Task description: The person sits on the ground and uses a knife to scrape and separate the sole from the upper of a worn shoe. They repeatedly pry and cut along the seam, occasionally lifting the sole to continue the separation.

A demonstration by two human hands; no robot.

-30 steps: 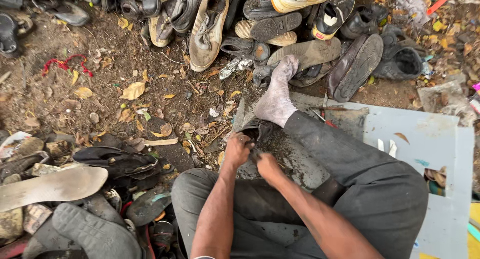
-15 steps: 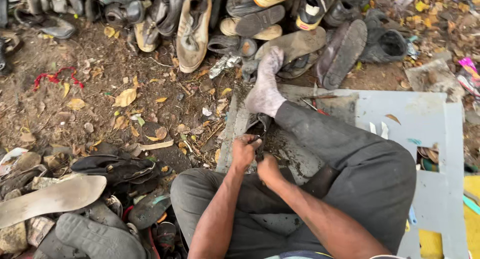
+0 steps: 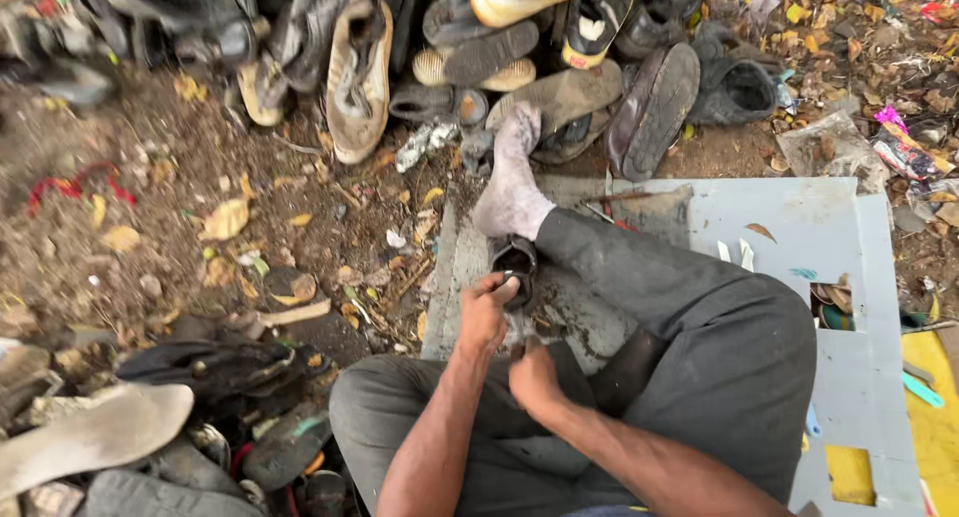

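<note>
I sit on the ground in grey trousers, my right leg stretched out with a dirty grey sock (image 3: 511, 177) on the foot. A small dark shoe (image 3: 514, 262) stands on the pale board (image 3: 789, 227) by my ankle. My left hand (image 3: 486, 312) grips the near edge of that shoe. My right hand (image 3: 532, 377) is curled just below it, over my lap; what it holds is hidden.
A heap of worn shoes and sandals (image 3: 559, 47) lies along the top. More old soles and sandals (image 3: 90, 432) are piled at lower left. Dirt with dry leaves (image 3: 225, 217) and litter fills the middle left. A yellow sheet (image 3: 934, 417) lies at right.
The view has shifted slightly. My left hand stays on the dark shoe, and my right hand has drawn back a little toward my lap.
</note>
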